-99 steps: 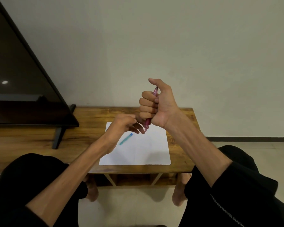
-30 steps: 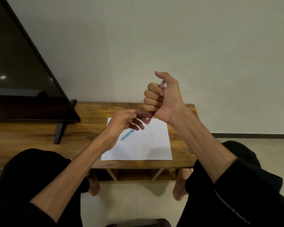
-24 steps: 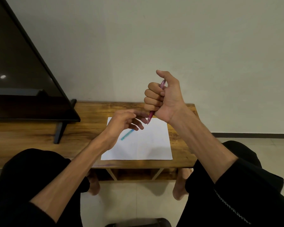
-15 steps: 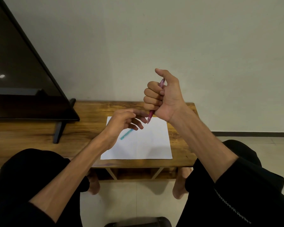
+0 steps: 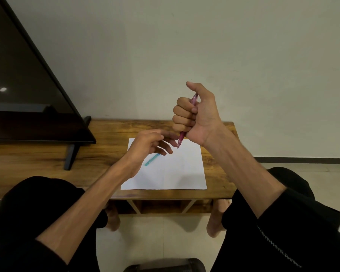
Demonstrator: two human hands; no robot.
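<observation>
Right hand: the right hand (image 5: pixel 196 116) was raised above the far edge of the table, fist closed, all four fingers wrapped round the pink pen with the thumb sticking straight up.
Pink pen: the pink pen (image 5: pixel 181 138) stood nearly upright in that fist, its top showing beside the thumb's base and its pointed tip poking out below, aimed down at the paper and hanging clear of it.
Left hand: the left hand (image 5: pixel 147 146) hovered lower, just left of the pen's tip, holding nothing. Its fingers were loose and slightly spread, reaching towards the tip; from where I stood I could not tell whether a fingertip touched it.
Teal pen: a teal pen (image 5: pixel 151 160) lay slantwise on the paper's left part, its upper end hidden under the left hand.
Paper: a white sheet (image 5: pixel 175 173) lay flat on the table, near its front edge.
Table: a low wooden table (image 5: pixel 106 138) stood against the pale wall.
Television: a dark television (image 5: pixel 18 85) stood on the table's left side, well apart from the sheet.
Person: seated, knees in black either side of the table, bare feet (image 5: pixel 113 218) tucked beneath it.
</observation>
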